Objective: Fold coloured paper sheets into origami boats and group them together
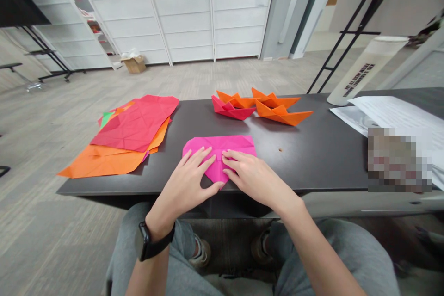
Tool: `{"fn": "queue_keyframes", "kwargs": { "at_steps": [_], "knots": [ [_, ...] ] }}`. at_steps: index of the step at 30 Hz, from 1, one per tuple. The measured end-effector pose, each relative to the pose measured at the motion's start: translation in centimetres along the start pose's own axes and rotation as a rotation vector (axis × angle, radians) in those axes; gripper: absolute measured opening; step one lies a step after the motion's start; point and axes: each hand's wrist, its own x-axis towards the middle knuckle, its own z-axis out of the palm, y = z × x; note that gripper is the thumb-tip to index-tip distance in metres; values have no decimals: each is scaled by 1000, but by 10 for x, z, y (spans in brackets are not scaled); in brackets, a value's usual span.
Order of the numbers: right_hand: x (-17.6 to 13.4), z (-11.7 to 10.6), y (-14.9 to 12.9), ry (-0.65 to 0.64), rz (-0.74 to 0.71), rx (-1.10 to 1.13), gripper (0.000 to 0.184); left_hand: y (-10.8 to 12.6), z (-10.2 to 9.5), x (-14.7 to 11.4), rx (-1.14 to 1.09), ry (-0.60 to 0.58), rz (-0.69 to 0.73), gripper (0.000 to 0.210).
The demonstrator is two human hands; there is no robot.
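A sheet of pink origami paper (218, 142), partly folded and creased, lies near the front edge of the dark table. Its lower part narrows to a point towards me. My left hand (189, 178) rests flat on its left side with fingers spread and the thumb near the lower tip. On the right side, my right hand (255, 178) lies with its fingers stretched out and fingertips pressing near the middle crease. Both hands hide parts of the paper. Beyond it stand several folded paper boats, orange (282, 113) and one red (233, 108).
Creased red paper sheets (138, 122) lie over orange sheets (107, 159) at the table's left. At the right are a white cylinder (364, 71), printed papers (398, 111) and a blurred-out item (398, 162). The dark table's (308, 152) front edge runs just before me.
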Motion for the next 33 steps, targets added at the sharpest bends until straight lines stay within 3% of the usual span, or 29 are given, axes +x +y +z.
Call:
{"fn": "queue_keyframes", "kwargs": {
  "at_steps": [4,11,17,19,23,26,29,31,33],
  "knots": [
    [-15,-5,16,-62,52,83,46,-5,2,0,-46,-152,-62,63],
    [-42,-17,31,-111,182,74,55,-11,-4,-4,-60,-173,-96,67],
    [-44,-22,14,-68,151,-21,64,-25,-16,-19,-91,-166,-74,71],
    [-43,-22,2,-52,104,-65,64,-27,-20,-22,-86,-174,-47,61],
    [-42,-20,-16,-18,65,-179,46,-25,-31,-26,-86,-176,31,27],
    [-42,-26,-18,-45,46,-153,37,-22,-43,-29,-155,-112,53,22],
    [-43,-40,-16,-30,61,-29,28,-17,-53,-32,-288,57,-76,17],
    [-42,-48,-15,105,118,112,23,-14,-55,-31,-398,232,-233,11],
    [-38,-52,-11,294,232,282,18,-13,-51,-28,-532,380,-380,21]
  ]
}}
